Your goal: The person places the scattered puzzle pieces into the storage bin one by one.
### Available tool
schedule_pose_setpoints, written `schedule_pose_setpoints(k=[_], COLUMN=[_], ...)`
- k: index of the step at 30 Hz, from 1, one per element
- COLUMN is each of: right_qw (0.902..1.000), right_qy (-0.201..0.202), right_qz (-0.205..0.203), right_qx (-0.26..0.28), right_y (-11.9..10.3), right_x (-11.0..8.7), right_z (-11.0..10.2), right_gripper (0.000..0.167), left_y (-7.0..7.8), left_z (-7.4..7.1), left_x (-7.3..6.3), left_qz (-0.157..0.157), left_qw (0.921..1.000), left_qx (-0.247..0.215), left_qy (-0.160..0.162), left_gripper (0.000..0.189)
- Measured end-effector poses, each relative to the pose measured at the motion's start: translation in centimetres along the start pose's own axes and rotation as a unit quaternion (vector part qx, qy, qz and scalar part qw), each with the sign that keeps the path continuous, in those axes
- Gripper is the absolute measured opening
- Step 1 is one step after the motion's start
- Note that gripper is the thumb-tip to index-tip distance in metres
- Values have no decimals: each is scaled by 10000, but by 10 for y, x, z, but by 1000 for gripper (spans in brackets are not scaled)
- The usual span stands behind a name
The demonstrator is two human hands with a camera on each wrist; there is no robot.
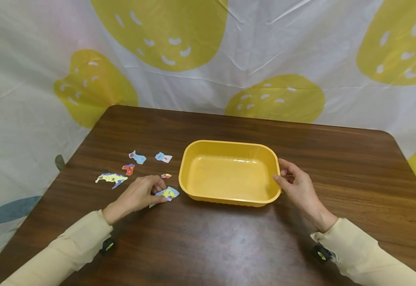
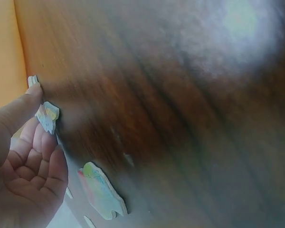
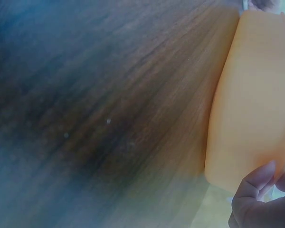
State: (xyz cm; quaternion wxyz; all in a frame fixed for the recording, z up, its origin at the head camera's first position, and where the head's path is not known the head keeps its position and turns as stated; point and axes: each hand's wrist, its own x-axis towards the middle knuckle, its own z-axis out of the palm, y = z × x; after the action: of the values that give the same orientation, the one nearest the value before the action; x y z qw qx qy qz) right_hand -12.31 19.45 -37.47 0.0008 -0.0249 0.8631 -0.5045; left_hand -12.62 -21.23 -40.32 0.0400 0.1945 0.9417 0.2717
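Observation:
My left hand point(image 1: 140, 195) pinches a light-blue and yellow puzzle piece point(image 1: 169, 193) between thumb and fingers, low over the table just left of a yellow plastic basin point(image 1: 229, 200). The left wrist view shows the thumb at the edge of a piece, the other fingers curled below. My right hand point(image 1: 298, 190) grips the basin's right rim, thumb on the rim and fingers outside; the right wrist view shows the basin's side wall point(image 3: 249, 104). Nearest my left hand lies a small red and yellow piece point(image 1: 166, 175).
Left of the basin lie more flat pieces: a yellow and blue one point(image 1: 110, 179), a red one point(image 1: 128, 169), a light-blue one point(image 1: 137, 157) and a blue and pink one point(image 1: 163, 157). A patterned cloth point(image 1: 193, 91) hangs behind the brown wooden table point(image 1: 336, 159).

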Motion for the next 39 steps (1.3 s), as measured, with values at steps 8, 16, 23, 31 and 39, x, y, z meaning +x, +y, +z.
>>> schedule_pose_setpoints(k=[8,16,23,31,39], right_qw=[9999,9998,9997,9998,9996], right_qy=[-58,-68,-48,-36,-28], right_qz=[63,64,78,87,71], right_qx=[85,178,220,202,276], right_y=[0,1,2,2,1], right_x=[1,1,2,0,0], right_z=[0,2,2,1,2], right_gripper=[49,49,50,48,48], left_y=[-3,-4,11,72,125], left_z=[-6,-25,-41,-17,41], left_x=[1,5,25,69,108], left_qz=[-107,-920,-1719,-1865,-2110], left_qw=[9973,9738,9073,8168,7994], left_qx=[-692,-2043,-3808,-5441,-5624], left_qy=[-225,-390,475,448,121], left_gripper=[23,18,34,32,30])
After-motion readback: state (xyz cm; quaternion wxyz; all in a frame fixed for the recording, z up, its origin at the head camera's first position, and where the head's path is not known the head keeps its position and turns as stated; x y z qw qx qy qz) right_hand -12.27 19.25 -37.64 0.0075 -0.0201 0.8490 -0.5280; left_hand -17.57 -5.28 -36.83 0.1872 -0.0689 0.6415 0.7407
